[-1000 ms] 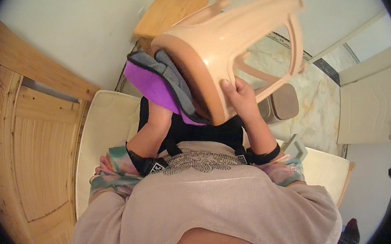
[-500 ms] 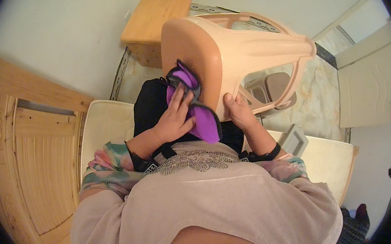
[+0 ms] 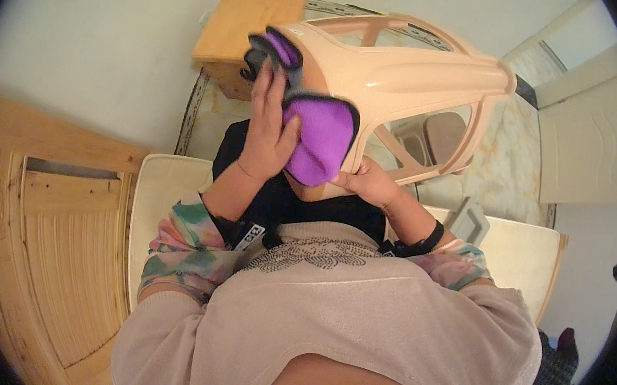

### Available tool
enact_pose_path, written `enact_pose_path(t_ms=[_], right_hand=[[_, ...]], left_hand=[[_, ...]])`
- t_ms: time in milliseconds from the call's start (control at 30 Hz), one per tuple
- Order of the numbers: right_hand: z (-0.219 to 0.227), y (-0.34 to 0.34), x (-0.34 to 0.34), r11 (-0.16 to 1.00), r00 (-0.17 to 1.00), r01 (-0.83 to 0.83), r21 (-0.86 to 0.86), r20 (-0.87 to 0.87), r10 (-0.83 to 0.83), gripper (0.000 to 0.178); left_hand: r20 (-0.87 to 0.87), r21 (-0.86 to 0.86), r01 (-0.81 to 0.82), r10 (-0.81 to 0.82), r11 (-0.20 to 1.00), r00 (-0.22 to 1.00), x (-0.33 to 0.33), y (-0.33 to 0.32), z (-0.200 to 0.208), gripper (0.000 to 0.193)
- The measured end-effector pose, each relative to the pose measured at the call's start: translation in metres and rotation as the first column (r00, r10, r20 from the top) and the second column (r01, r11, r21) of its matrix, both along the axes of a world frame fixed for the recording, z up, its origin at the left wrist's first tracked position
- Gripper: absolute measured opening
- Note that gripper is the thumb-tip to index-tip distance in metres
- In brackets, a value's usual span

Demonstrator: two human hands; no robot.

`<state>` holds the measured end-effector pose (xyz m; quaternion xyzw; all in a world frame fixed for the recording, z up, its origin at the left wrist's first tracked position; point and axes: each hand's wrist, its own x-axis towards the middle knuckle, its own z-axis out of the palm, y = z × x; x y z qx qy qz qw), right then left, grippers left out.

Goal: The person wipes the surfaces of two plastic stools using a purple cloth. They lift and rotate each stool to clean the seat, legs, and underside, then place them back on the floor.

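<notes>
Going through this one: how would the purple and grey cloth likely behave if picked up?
The cloth would probably be floppy, since it folds and bunches beneath the left hand. It looks thin at its dark-trimmed edge, so likely light. Its matte surface suggests it isn't very slippery.

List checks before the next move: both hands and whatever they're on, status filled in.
1. Left hand on the purple-and-grey, black-edged fabric cloth: ok.
2. Cloth spread flat: not ok, folded and bunched.
3. Right hand gripping the near edge of the peach plastic stool: ok.
4. Right thumb clear of the cloth: cannot tell, they meet in this view.
5. Stool upright: not ok, tipped sideways.
</notes>
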<state>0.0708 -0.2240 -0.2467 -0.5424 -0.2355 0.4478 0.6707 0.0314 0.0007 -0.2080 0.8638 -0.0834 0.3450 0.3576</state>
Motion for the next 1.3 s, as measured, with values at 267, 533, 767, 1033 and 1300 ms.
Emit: enact_pose_path(t_ms=[267, 533, 767, 1033, 1300], right_hand=[[0.013, 0.019, -0.003, 0.999, 0.983, -0.002, 0.04, 0.183, -0.006, 0.045], [0.002, 0.029, 0.001, 0.987, 0.846, -0.159, 0.008, 0.517, 0.132, 0.053], [0.009, 0.033, -0.002, 0.984, 0.877, -0.158, 0.087, 0.47, 0.099, 0.053], [0.002, 0.028, -0.014, 0.989, 0.956, -0.139, -0.047, 0.254, 0.146, 0.057], [-0.002, 0.027, -0.013, 0.968, 0.943, -0.191, -0.165, 0.241, 0.228, 0.051]], left_hand=[[0.012, 0.501, -0.148, 0.165, 0.852, 0.986, 0.015, -0.027, 0.068, 0.051], [-0.026, 0.645, -0.114, 0.171, 0.756, 0.985, -0.036, -0.033, 0.061, 0.059], [-0.16, 0.544, 0.086, 0.002, 0.835, 0.987, -0.03, -0.041, 0.074, 0.06], [-0.222, 0.245, 0.049, 0.006, 0.968, 0.975, 0.034, -0.047, 0.108, 0.067], [-0.527, 0.208, 0.087, 0.037, 0.974, 0.849, 0.069, -0.018, 0.12, 0.077]])
